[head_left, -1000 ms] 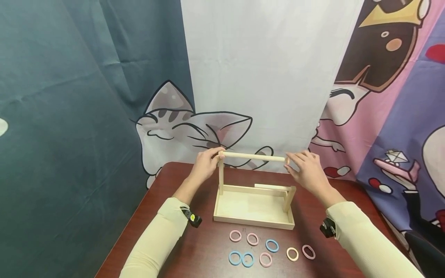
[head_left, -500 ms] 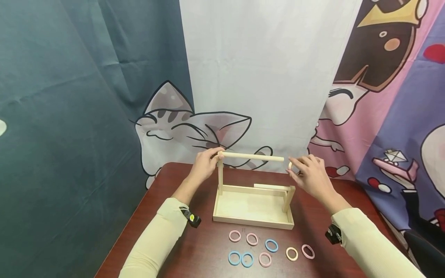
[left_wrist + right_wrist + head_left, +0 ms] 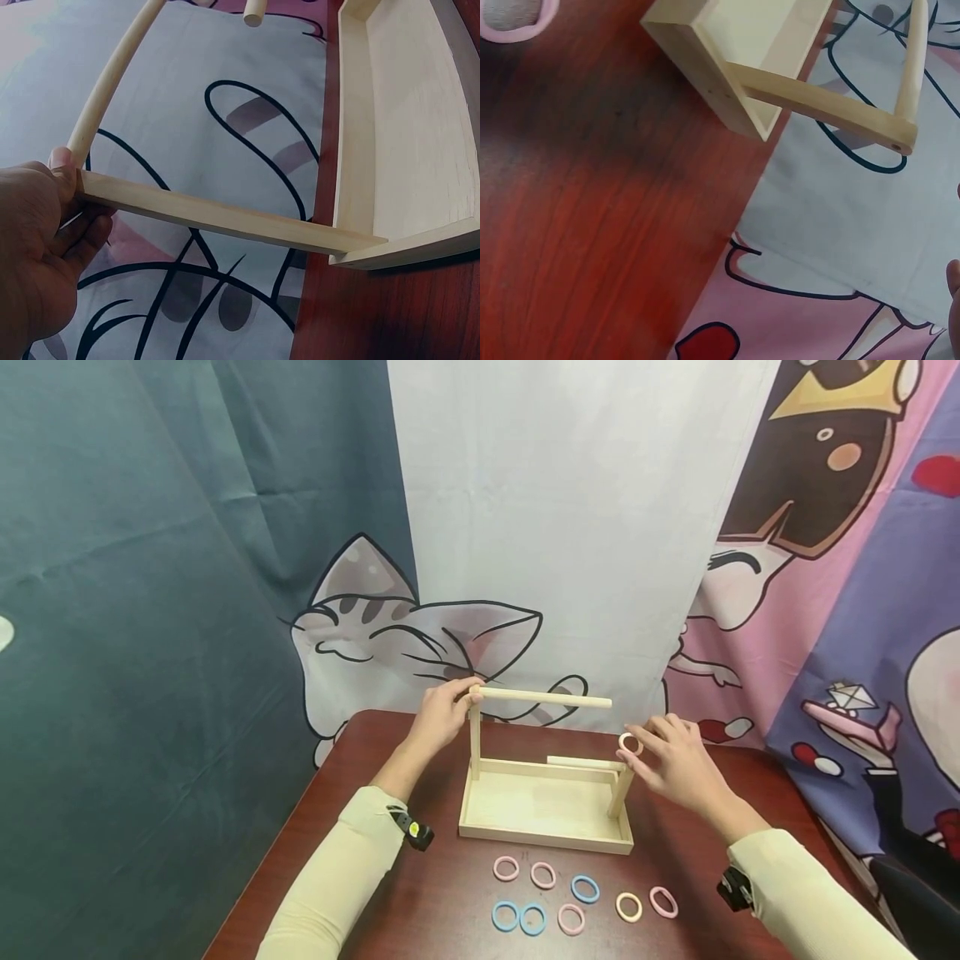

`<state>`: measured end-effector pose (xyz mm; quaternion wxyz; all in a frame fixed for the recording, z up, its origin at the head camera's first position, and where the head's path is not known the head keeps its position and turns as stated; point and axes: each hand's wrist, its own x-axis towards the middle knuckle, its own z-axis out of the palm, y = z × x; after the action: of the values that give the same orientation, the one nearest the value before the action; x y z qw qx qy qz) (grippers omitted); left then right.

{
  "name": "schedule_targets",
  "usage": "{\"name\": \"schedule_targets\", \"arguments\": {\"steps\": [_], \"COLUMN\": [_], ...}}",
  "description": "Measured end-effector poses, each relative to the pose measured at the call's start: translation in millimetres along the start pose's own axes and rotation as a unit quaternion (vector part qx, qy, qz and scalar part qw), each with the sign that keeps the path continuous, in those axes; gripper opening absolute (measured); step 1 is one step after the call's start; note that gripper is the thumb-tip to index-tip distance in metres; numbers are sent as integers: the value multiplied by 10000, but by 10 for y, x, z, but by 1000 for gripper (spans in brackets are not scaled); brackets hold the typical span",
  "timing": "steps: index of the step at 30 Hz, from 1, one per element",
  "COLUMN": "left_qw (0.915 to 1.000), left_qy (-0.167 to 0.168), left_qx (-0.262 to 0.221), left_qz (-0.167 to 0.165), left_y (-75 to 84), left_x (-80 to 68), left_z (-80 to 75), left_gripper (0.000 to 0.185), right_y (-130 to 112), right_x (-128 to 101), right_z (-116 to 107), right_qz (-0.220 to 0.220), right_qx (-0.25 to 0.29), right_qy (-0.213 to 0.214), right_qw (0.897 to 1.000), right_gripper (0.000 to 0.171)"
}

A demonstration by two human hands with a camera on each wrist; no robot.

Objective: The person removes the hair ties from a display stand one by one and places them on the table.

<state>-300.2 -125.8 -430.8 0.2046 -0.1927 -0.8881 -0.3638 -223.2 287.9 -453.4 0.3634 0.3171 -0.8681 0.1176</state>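
Left hand (image 3: 442,717) grasping dowel rod (image 3: 543,697) at top of left post, right hand (image 3: 675,760) pinching peach hair tie (image 3: 630,744) just beside right post (image 3: 622,789), wooden tray (image 3: 546,814) on worktop (image 3: 420,877), eight hair ties (image 3: 585,889) in front.

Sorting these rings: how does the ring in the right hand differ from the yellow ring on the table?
The ring in the right hand is pinched in the fingers and raised by the wooden stand; the yellow ring on the table lies flat, untouched, among other rings. Both look pale yellow-orange and similar in size.
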Motion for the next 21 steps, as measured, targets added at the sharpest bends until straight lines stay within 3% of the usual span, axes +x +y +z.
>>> {"name": "schedule_targets", "arguments": {"steps": [13,21], "left_qw": [10000,10000], "left_qy": [-11,21], "left_qx": [-19,-45], "left_qz": [23,17], "left_y": [-10,-3], "left_x": [8,4], "left_z": [2,2], "left_gripper": [37,33], "right_y": [-208,-344], "right_x": [-178,-316], "right_z": [11,28], "right_qz": [-379,-613], "right_qx": [65,75], "right_qy": [-348,-833], "right_qw": [9987,9946], "right_gripper": [36,32]}}
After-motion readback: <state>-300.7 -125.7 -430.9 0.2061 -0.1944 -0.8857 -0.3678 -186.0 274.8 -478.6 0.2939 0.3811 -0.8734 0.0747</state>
